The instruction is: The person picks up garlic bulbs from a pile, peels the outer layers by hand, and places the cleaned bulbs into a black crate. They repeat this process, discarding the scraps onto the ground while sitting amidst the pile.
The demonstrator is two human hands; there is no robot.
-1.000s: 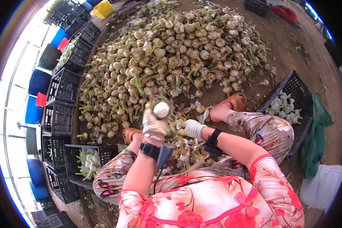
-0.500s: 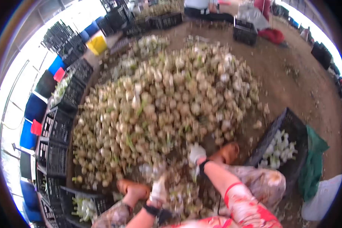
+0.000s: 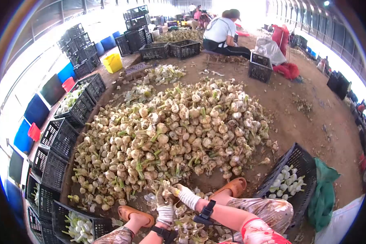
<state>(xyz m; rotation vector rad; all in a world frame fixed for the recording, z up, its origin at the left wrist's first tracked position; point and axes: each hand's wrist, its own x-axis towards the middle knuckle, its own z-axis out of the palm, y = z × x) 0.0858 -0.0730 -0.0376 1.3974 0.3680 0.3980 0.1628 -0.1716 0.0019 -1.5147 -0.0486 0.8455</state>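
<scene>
A large heap of unpeeled garlic bulbs (image 3: pixel 183 134) with stems lies on the ground in front of me. At its near edge, my gloved left hand (image 3: pixel 164 204) is closed round a garlic bulb (image 3: pixel 165 189), partly hidden by the fingers. My gloved right hand (image 3: pixel 186 196) meets it from the right, fingers bent in close to the bulb; whatever they grip is too small to make out. Loose peel and trimmings (image 3: pixel 185 227) are strewn beneath both hands, between my sandalled feet.
Beside my right leg, a tilted black crate (image 3: pixel 268 179) contains cleaned white garlic (image 3: pixel 288 183). Another crate (image 3: pixel 101 225) with white garlic is at my left. Black crates (image 3: pixel 55 171) line the left side. Farther back, a person (image 3: pixel 221 32) sits near more crates and a red sack (image 3: pixel 287 71).
My right hand has moved left and down from the heap's edge to meet my left hand. The head view has tilted up, showing more of the background.
</scene>
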